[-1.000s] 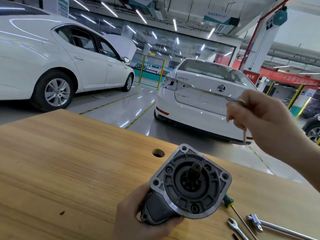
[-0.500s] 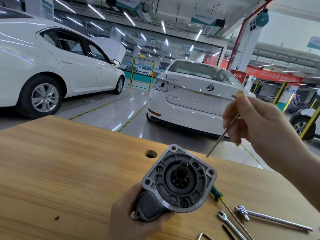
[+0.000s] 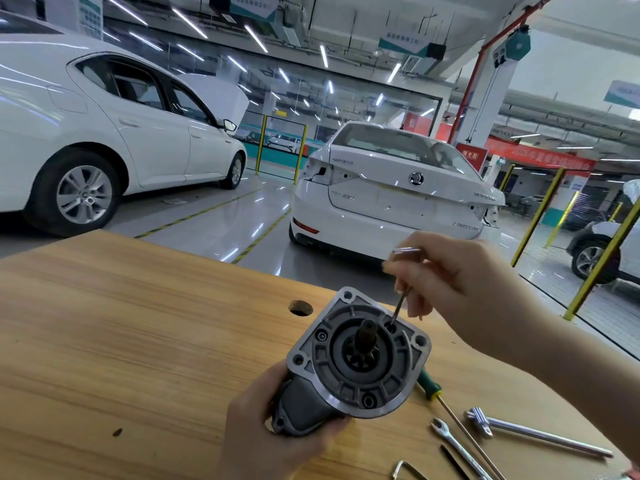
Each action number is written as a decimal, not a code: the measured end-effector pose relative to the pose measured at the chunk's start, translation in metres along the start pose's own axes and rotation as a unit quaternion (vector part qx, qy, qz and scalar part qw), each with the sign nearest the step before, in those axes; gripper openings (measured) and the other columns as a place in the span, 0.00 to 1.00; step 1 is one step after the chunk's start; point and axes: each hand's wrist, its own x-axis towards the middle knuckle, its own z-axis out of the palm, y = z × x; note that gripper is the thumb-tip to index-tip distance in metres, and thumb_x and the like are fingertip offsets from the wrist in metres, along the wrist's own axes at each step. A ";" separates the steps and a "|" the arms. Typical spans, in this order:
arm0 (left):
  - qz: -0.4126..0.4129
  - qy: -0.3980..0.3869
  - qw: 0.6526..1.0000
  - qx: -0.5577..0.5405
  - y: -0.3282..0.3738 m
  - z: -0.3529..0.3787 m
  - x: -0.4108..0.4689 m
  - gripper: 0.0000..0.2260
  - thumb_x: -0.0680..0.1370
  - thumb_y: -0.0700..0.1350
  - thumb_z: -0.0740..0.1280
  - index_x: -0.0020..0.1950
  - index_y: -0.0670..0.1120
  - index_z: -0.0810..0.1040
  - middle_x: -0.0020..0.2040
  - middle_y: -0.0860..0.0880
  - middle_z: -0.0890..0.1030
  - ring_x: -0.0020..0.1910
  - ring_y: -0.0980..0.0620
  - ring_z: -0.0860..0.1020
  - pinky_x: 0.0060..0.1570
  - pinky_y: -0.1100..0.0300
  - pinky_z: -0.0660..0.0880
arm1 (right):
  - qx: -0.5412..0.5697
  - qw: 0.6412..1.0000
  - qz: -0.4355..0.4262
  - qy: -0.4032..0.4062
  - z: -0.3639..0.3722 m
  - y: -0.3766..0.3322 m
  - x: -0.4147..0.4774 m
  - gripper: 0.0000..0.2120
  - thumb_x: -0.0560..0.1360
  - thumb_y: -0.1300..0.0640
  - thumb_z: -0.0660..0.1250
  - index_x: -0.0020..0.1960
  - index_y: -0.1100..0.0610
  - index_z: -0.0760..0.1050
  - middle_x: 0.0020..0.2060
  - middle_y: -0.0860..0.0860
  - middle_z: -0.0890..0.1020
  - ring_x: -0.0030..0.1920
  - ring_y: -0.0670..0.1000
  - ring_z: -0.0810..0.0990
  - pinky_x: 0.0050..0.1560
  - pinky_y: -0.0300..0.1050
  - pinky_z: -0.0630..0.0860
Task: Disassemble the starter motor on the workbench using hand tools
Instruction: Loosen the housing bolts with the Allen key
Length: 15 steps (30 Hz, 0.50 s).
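Curled round a bent key: fingers of the right hand, above and right of the motor. Key tip seated in a socket at the upper right of the motor face. Wrapped round the dark motor body from below: left hand. Motor tilted, flange and pinion toward the camera, over the bench. Screwdriver just behind the motor's lower-right edge; spanner and bar farther lower right. Bench hole just upper left of the motor. White car well beyond it.
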 end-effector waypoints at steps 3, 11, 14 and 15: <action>-0.001 0.004 1.000 -0.005 0.001 0.000 0.001 0.27 0.51 0.55 0.77 0.49 0.69 0.79 0.40 0.58 0.84 0.40 0.61 0.82 0.36 0.70 0.77 | 0.024 0.999 0.000 0.023 0.007 -0.001 -0.001 0.12 0.68 0.55 0.71 0.39 0.44 0.68 0.36 0.46 0.81 0.28 0.42 0.80 0.33 0.37 0.78; -0.004 -0.002 1.000 -0.002 0.002 0.000 0.001 0.28 0.52 0.55 0.77 0.51 0.67 0.79 0.42 0.57 0.84 0.39 0.60 0.82 0.36 0.70 0.77 | 0.189 0.979 0.068 -0.011 0.009 -0.003 0.006 0.08 0.70 0.67 0.69 0.35 0.61 0.72 0.32 0.51 0.84 0.27 0.44 0.81 0.31 0.32 0.74; -0.007 -0.003 1.000 -0.007 0.003 0.000 0.002 0.28 0.52 0.54 0.77 0.51 0.67 0.79 0.42 0.56 0.85 0.40 0.59 0.82 0.36 0.69 0.77 | 0.199 0.977 0.056 -0.051 0.007 -0.005 0.006 0.06 0.72 0.67 0.66 0.38 0.59 0.74 0.32 0.48 0.84 0.28 0.44 0.81 0.32 0.29 0.73; -0.008 -0.003 1.000 -0.007 0.003 0.000 0.002 0.28 0.52 0.55 0.77 0.50 0.68 0.79 0.42 0.56 0.84 0.39 0.59 0.82 0.36 0.69 0.77 | 0.189 0.979 0.051 -0.054 0.008 -0.003 0.005 0.07 0.73 0.67 0.65 0.38 0.57 0.75 0.32 0.47 0.84 0.29 0.44 0.81 0.33 0.29 0.73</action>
